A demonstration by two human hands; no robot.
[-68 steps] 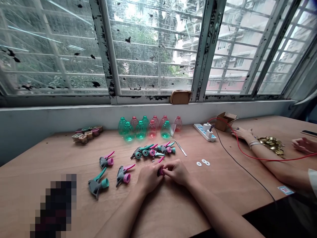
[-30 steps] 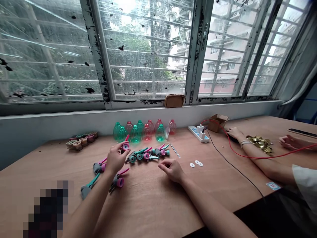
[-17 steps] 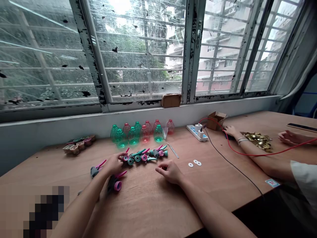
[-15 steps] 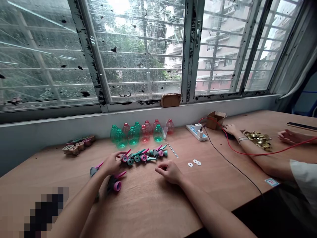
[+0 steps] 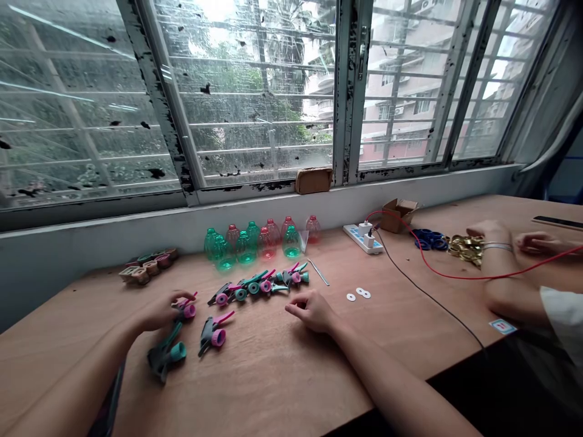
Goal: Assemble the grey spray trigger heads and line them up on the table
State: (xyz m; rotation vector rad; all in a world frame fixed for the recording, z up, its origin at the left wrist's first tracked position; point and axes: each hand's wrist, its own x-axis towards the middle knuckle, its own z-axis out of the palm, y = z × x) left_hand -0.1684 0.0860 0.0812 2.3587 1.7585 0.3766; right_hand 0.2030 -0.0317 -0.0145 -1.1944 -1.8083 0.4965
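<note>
My left hand (image 5: 161, 311) closes its fingers on a trigger spray head (image 5: 189, 311) with a pink collar, at the left of the table; the fingertips are partly hidden and blurred. Just below lie a spray head with a teal collar (image 5: 168, 355) and another with a pink collar (image 5: 214, 335). My right hand (image 5: 312, 311) rests curled on the table, thumb against the fingers; its inside is hidden. Beyond it runs a row of grey spray heads (image 5: 254, 287) with pink and teal parts. White washers (image 5: 351, 297) lie to its right.
Green and red clear bottles (image 5: 246, 247) stand along the wall. A thin metal tool (image 5: 319, 272) lies before a power strip (image 5: 363, 238). Red and black cables cross the right side. A co-worker's hands are by gold pieces (image 5: 465, 249) and blue rings (image 5: 430, 239). Wooden-looking pieces (image 5: 146, 267) sit back left.
My left hand has moved left and nearer from the row of spray heads, leaving a pink-collared one at its end. My right hand stays put. The co-worker's hand has moved right, uncovering blue rings.
</note>
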